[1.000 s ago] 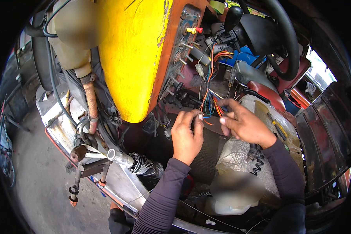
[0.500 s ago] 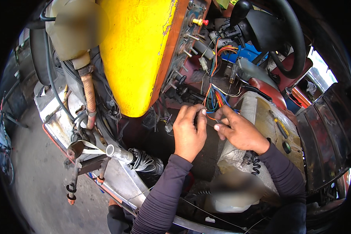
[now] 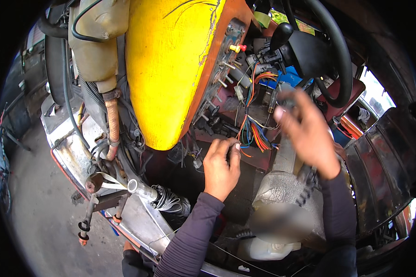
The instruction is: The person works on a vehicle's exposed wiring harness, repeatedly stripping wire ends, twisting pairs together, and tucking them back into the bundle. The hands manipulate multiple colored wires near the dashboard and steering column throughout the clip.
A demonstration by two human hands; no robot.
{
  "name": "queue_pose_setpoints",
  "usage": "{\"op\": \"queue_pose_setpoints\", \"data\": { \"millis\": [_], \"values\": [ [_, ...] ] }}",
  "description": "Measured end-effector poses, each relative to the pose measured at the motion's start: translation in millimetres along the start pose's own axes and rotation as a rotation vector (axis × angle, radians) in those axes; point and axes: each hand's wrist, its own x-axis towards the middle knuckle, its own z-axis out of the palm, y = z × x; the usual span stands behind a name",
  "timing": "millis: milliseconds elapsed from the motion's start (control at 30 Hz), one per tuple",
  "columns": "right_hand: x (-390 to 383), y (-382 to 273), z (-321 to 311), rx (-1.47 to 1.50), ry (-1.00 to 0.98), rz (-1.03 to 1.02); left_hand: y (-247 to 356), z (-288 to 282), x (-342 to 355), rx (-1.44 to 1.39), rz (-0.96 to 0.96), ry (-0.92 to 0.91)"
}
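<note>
A loose bundle of coloured wires (image 3: pixel 255 134), orange, blue, green and white, hangs in the middle of the open vehicle cab. My left hand (image 3: pixel 222 170) is at its lower left end, thumb and fingertips pinched on an orange wire (image 3: pixel 246 154) whose free end sticks out to the right. Up and to the right is my right hand (image 3: pixel 309 134), raised apart from the bundle. Motion smears its fingers, and whether they hold anything is unclear. A connector (image 3: pixel 238 92) hangs on the wires above.
At the upper left stands a yellow panel (image 3: pixel 168 69) with an orange edge and a row of switches (image 3: pixel 226 69). The black steering wheel (image 3: pixel 344 55) fills the upper right. A worn padded cover (image 3: pixel 282 187) lies below my right hand. Cable wound round a tube (image 3: pixel 168 196) is at lower left.
My right hand has left the wires, moving up and to the right. My left hand keeps its pinch, and the orange wire's end now shows. The view has shifted slightly.
</note>
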Motion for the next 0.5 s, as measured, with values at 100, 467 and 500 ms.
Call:
{"op": "queue_pose_setpoints", "data": {
  "millis": [100, 467, 500],
  "values": [
    [59.1, -9.3, -17.8, -0.174, 0.529, -0.267, 3.0, 5.8, 0.0, -0.012, 0.028, -0.001],
    [115.8, 3.4, -33.4, -0.29, 0.621, -0.326, 6.7, 0.8, -0.3, -0.031, -0.026, -0.056],
    [108.3, 6.0, -30.0, -0.226, 0.579, -0.28, 5.8, 0.8, -1.3, -0.023, -0.026, -0.056]
  ]
}}
